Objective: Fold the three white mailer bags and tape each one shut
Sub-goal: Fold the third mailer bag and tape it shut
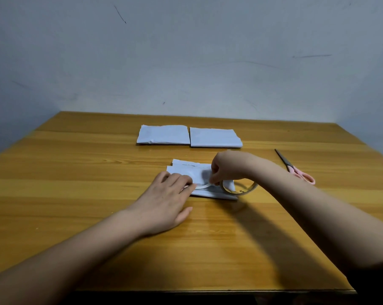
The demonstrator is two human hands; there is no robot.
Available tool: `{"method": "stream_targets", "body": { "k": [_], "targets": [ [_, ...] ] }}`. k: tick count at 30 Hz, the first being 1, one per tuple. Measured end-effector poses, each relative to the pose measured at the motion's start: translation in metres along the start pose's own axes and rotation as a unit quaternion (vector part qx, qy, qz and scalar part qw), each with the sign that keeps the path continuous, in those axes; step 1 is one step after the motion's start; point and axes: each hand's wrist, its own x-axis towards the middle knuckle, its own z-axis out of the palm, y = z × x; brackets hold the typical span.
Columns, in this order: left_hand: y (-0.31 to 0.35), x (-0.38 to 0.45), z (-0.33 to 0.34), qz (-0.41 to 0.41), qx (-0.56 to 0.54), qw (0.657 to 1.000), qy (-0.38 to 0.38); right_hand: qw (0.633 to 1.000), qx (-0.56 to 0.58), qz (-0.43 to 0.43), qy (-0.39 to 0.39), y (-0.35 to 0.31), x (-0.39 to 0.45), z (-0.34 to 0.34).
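Observation:
A folded white mailer bag lies at the middle of the wooden table. My left hand lies flat with straight fingers pressing on the bag's left part. My right hand has curled fingers pinching the clear tape roll, which stands on the bag's right edge. A strip of tape runs from the roll toward my left fingertips. Two more folded white mailer bags sit side by side farther back, one on the left, one on the right.
Pink-handled scissors lie on the table to the right of my right forearm. A pale wall rises behind the table's far edge. The table's near edge runs along the bottom of the view.

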Motion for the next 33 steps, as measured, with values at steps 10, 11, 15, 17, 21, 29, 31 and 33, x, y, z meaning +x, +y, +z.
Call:
{"method": "stream_targets", "body": {
  "k": [10,11,15,17,21,29,31,33],
  "targets": [
    [0.018,0.009,0.002,-0.027,-0.008,1.0,0.01,0.996,-0.076,0.02,0.035,-0.01,0.001,0.007],
    [0.019,0.01,0.003,-0.029,-0.009,1.0,0.009,0.995,-0.087,0.018,0.038,-0.011,0.001,0.007],
    [0.02,0.01,0.005,-0.023,-0.004,1.0,0.01,0.988,-0.144,0.006,0.049,-0.017,0.0,0.011],
    [0.02,0.01,0.005,-0.015,0.004,1.0,0.008,0.984,-0.171,-0.002,0.051,-0.021,0.0,0.012],
    [0.019,0.01,0.007,-0.001,0.011,1.0,0.003,0.976,-0.21,-0.015,0.05,-0.026,0.0,0.015],
    [0.023,0.011,0.009,0.007,0.003,1.0,0.015,0.966,-0.249,-0.038,0.065,-0.028,0.003,0.022],
    [0.024,0.011,0.01,0.006,0.0,1.0,0.016,0.967,-0.245,-0.038,0.061,-0.028,0.003,0.021],
    [0.024,0.012,0.011,0.007,-0.003,1.0,0.022,0.971,-0.228,-0.034,0.057,-0.024,0.002,0.018]
  ]
}}
